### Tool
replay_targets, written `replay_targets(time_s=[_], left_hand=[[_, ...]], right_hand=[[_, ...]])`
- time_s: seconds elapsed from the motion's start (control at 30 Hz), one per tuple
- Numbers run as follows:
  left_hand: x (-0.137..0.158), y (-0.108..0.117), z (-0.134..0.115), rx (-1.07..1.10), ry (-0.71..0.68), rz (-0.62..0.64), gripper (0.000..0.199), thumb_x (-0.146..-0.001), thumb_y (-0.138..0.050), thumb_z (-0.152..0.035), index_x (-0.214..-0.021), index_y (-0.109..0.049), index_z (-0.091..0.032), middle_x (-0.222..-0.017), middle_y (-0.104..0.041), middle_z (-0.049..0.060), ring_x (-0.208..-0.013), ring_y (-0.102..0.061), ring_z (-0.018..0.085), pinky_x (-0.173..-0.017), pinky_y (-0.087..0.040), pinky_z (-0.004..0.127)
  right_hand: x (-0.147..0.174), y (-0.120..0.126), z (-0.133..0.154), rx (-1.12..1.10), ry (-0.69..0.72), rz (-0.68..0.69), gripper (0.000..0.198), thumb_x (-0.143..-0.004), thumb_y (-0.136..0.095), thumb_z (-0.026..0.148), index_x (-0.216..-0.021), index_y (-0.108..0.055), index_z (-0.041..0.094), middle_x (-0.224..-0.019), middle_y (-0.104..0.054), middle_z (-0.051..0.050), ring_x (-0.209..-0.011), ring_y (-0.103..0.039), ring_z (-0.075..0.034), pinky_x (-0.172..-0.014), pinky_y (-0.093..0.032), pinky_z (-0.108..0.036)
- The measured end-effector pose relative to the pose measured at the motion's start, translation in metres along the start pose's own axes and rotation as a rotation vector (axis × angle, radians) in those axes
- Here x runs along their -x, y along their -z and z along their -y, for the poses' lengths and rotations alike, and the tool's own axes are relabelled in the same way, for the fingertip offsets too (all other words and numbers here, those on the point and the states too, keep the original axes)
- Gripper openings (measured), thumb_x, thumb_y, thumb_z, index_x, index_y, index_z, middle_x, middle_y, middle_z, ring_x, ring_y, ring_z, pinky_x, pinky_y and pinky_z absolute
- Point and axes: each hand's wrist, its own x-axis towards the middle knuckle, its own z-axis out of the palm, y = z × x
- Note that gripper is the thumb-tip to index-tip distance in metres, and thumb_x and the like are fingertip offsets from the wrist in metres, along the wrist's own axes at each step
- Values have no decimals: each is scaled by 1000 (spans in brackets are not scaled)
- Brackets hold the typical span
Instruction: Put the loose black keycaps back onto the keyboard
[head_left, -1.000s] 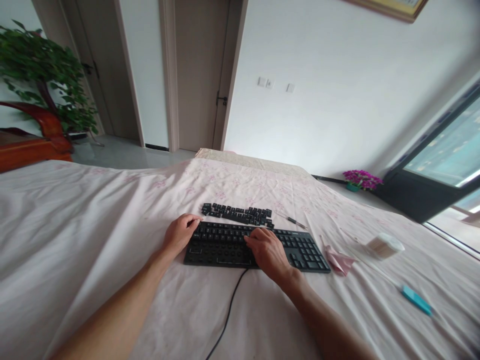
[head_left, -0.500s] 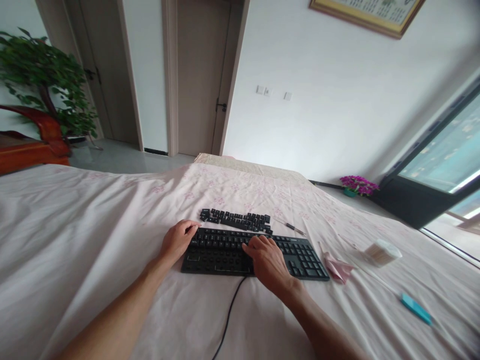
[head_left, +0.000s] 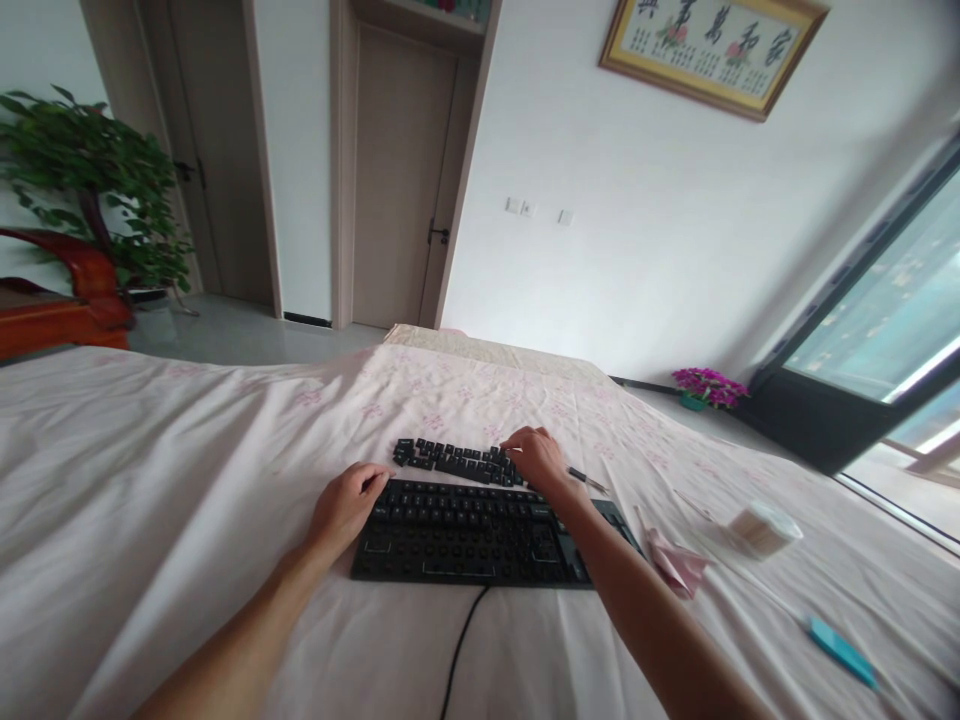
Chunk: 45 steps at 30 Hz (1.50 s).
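Observation:
A black keyboard [head_left: 450, 545] lies on the cloth, its lower rows stripped of caps and showing bare key posts. My left hand [head_left: 349, 505] rests at its upper left corner, thumb and fingers pinched together; whatever they hold is too small to make out. Just behind the keyboard sits a cluster of loose black keycaps [head_left: 463, 466]. My right hand [head_left: 541, 460] reaches over the keyboard to the right end of this cluster, fingers bent down and closed at the caps. Its fingertips are partly hidden. A black cable [head_left: 459, 640] runs from the keyboard's front edge.
A thin tool with a dark handle [head_left: 577, 474] lies right of the keycaps. Farther right are a pink cloth [head_left: 679, 565], a clear-wrapped pack of thin sticks [head_left: 763, 530] and a blue object [head_left: 841, 652]. The patterned bedcloth [head_left: 210, 480] is wrinkled.
My right hand has moved from the keyboard's middle keys up to the loose keycaps. My left hand stays at the corner. The camera view has tilted up slightly.

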Motion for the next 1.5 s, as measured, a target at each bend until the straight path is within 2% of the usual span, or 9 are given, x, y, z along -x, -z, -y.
replay_targets(time_s=[0.23,0.43,0.7,0.93,1.13,1.3,1.5], left_hand=[[-2,0,0,9,-8,-3,33,-86,-43,-42,-92,-71,-25,-101,-71,1,-94,-64,18,-82,-45,25],[-3,0,0,-2,-10,-12,32,-86,-43,-41,-91,-71,-26,-100,-71,0,-94,-63,18,-81,-45,25],[-1,1,-2,9,-6,-10,33,-86,-42,-40,-91,-71,-25,-101,-71,1,-95,-64,18,-82,-45,25],[-1,3,-6,-15,0,-8,31,-86,-44,-38,-91,-72,-25,-101,-72,1,-95,-64,19,-82,-46,25],[-1,1,-3,-8,-2,3,32,-87,-43,-38,-93,-71,-24,-103,-72,1,-97,-64,18,-81,-46,25],[-1,1,-1,-29,-3,8,34,-87,-42,-41,-94,-71,-24,-103,-72,1,-97,-64,19,-80,-46,25],[1,1,-2,-43,-11,4,33,-86,-42,-39,-93,-71,-25,-104,-71,0,-97,-63,18,-81,-45,24]], right_hand=[[-33,-20,2,60,7,49,18,-76,-61,23,-81,-77,30,-99,-70,-3,-101,-49,-23,-82,-32,-31],[-47,-30,4,108,11,83,14,-74,-64,24,-78,-77,28,-97,-71,-3,-101,-48,-23,-82,-29,-31],[-53,-31,6,140,38,100,11,-74,-68,29,-80,-77,25,-87,-72,-6,-99,-49,-24,-81,-29,-32],[-46,-24,10,111,92,79,11,-75,-66,24,-77,-77,23,-86,-72,-6,-98,-50,-23,-83,-30,-32],[-10,-2,16,-2,136,-25,20,-85,-58,33,-96,-74,30,-102,-70,0,-102,-50,-21,-86,-32,-30],[49,9,15,-165,236,-122,17,-85,-61,34,-96,-74,32,-94,-70,1,-93,-52,-19,-85,-36,-30],[100,3,15,-165,219,-134,16,-86,-61,36,-96,-73,33,-92,-67,0,-90,-52,-19,-82,-37,-31]])
